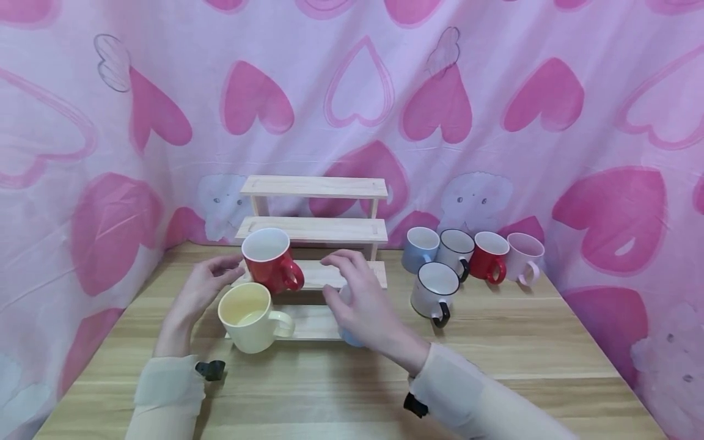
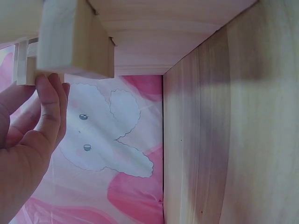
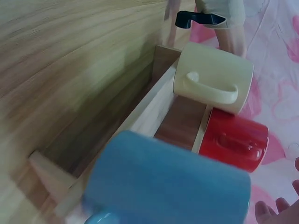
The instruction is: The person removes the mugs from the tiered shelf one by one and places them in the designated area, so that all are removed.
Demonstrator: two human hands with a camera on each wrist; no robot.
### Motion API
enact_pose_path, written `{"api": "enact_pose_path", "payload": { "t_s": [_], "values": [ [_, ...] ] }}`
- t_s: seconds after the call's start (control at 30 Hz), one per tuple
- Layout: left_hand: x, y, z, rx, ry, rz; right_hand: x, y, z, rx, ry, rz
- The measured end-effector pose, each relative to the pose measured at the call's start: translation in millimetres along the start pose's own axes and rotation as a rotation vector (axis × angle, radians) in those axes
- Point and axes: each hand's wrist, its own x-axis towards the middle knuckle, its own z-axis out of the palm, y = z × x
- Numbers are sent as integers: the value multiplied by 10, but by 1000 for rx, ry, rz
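Observation:
A stepped wooden rack (image 1: 310,229) stands on the table. On its lowest step, at the left, is a pale yellow mug (image 1: 250,333), handle to the right. Behind it a red mug (image 1: 264,272) sits on the step above. My left hand (image 1: 200,287) is at the rack's left end, fingers loosely bent near the red mug; beside a wooden end piece (image 2: 60,42) in the left wrist view, it holds no mug. My right hand (image 1: 363,299) hovers with parted fingers over a blue mug (image 3: 168,182) on the lowest step, mostly hidden by the hand in the head view.
Right of the rack stand a light blue mug (image 1: 414,260), a black-rimmed white mug (image 1: 450,256), another red mug (image 1: 483,266) and a pale pink mug (image 1: 517,263). A second black-rimmed mug (image 1: 428,299) is in front of them. Heart-patterned cloth (image 1: 495,165) hangs behind.

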Motion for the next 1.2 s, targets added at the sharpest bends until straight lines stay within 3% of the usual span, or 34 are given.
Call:
{"api": "enact_pose_path", "payload": {
  "t_s": [0.27,0.67,1.0,1.2],
  "values": [
    [0,-2,-2,15,1,0,215,-18,201,41,-51,25],
    [-10,-9,-7,12,-9,6,483,92,310,234,-152,279],
    [-29,9,-14,17,-16,-11,600,123,397,325,-254,381],
    [-23,23,-7,13,-9,6,612,111,477,245,-323,394]
  ]
}}
